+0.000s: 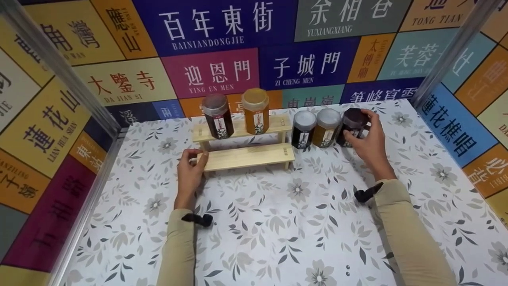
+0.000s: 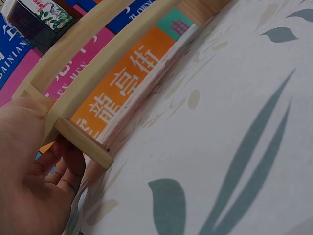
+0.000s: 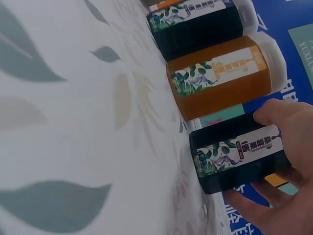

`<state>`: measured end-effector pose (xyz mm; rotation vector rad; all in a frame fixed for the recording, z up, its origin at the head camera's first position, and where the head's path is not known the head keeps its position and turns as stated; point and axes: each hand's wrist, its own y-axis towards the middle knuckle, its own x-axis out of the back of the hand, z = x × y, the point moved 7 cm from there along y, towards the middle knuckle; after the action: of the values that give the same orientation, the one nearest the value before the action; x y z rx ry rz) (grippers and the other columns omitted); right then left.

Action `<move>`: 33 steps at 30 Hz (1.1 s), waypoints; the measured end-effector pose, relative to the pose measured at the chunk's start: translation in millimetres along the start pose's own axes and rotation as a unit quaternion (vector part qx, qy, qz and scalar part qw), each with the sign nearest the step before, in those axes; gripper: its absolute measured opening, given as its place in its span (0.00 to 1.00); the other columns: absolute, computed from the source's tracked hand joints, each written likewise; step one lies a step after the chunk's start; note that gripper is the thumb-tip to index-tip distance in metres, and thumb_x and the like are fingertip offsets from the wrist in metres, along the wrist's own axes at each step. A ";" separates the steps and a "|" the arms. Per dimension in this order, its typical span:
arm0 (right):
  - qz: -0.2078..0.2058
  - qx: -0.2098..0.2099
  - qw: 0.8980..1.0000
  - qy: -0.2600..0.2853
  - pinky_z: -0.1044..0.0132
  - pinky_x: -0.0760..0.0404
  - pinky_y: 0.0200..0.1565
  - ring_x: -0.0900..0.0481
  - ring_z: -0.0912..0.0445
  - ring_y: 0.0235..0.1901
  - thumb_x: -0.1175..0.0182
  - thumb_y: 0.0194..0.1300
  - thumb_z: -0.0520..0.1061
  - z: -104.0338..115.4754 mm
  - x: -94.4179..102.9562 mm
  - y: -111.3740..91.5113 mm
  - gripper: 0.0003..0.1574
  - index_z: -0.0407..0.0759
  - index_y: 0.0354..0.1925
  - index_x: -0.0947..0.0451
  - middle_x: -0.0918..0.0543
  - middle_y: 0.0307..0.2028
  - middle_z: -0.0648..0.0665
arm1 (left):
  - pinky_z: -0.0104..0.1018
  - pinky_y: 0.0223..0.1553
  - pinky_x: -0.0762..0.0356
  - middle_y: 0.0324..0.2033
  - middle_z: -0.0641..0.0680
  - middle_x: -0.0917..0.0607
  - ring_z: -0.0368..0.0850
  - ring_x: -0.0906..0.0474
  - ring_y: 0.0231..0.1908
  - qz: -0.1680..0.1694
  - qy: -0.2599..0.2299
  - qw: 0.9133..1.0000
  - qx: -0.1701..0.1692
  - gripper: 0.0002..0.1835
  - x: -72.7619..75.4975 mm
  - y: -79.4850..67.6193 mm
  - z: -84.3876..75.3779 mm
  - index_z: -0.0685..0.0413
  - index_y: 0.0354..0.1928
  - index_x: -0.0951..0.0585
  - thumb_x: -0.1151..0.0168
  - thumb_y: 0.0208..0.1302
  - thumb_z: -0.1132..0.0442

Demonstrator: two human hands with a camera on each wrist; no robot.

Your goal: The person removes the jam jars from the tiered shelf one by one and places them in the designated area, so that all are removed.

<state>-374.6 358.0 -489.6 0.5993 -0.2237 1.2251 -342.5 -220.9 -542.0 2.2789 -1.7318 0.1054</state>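
My left hand (image 1: 190, 169) grips the left end of the lower step of a two-step wooden rack (image 1: 248, 157), thumb on top and fingers beneath. On the rack's upper step stand a dark jar (image 1: 218, 119) and an amber jar (image 1: 255, 113). To the right of the rack, my right hand (image 1: 371, 143) holds a dark, flat-sided jar (image 3: 239, 152) with a dark lid, thumb on one side and fingers on the other. Beside it stand an amber jar (image 3: 222, 73) with a whitish lid and another dark jar (image 1: 304, 131) with a whitish lid, both upright on the table.
A white cloth with grey leaves and flowers covers the table (image 1: 258, 238). Behind it rises a wall (image 1: 222, 71) of coloured panels with Chinese lettering, with clear side panels at left and right. The rack's lower step bears no jar.
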 end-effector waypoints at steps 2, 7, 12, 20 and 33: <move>0.012 -0.004 1.000 0.004 0.41 0.26 0.71 0.31 0.44 0.75 0.25 0.69 0.47 -1.4 -1.8 5.2 0.54 0.58 0.83 0.43 0.33 0.77 0.41 | 0.29 0.31 0.21 0.52 0.58 0.17 0.49 0.19 0.37 0.002 0.005 1.000 0.000 0.22 0.0 -0.4 -0.2 0.56 0.58 0.19 0.30 0.76 0.47; 0.024 -0.003 1.000 0.011 0.42 0.24 0.68 0.31 0.45 0.74 0.25 0.69 0.47 -3.3 -4.0 12.0 0.55 0.60 0.83 0.43 0.33 0.77 0.43 | 0.31 0.29 0.22 0.53 0.57 0.18 0.49 0.19 0.37 0.002 0.020 1.000 0.004 0.21 -0.1 -0.8 -1.5 0.54 0.59 0.20 0.32 0.77 0.47; 0.017 -0.004 1.000 0.010 0.42 0.23 0.68 0.31 0.45 0.73 0.23 0.67 0.46 -5.2 -4.0 11.7 0.56 0.58 0.83 0.42 0.32 0.77 0.43 | 0.31 0.30 0.20 0.53 0.56 0.17 0.48 0.18 0.38 -0.002 0.026 1.000 0.009 0.19 -0.4 -1.0 -0.9 0.53 0.58 0.20 0.31 0.77 0.49; 0.012 0.007 1.000 -0.002 0.42 0.27 0.72 0.31 0.46 0.73 0.22 0.66 0.45 -0.7 -1.0 10.1 0.56 0.54 0.82 0.41 0.30 0.75 0.40 | 0.30 0.32 0.20 0.52 0.57 0.17 0.48 0.19 0.38 -0.007 0.024 1.000 0.009 0.19 -1.2 -0.9 -1.7 0.54 0.58 0.20 0.31 0.77 0.49; -0.048 0.070 0.996 -0.029 0.38 0.40 0.79 0.42 0.43 0.80 0.26 0.69 0.54 42.8 1.2 2.9 0.50 0.52 0.81 0.38 0.36 0.79 0.40 | 0.30 0.30 0.21 0.51 0.56 0.17 0.47 0.20 0.36 -0.003 0.020 1.000 0.012 0.18 -1.1 -1.2 -1.6 0.54 0.57 0.20 0.31 0.77 0.51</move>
<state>-370.3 336.3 -452.8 0.7594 -0.1571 1.1378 -341.5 -219.1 -540.9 2.2835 -1.7123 0.1689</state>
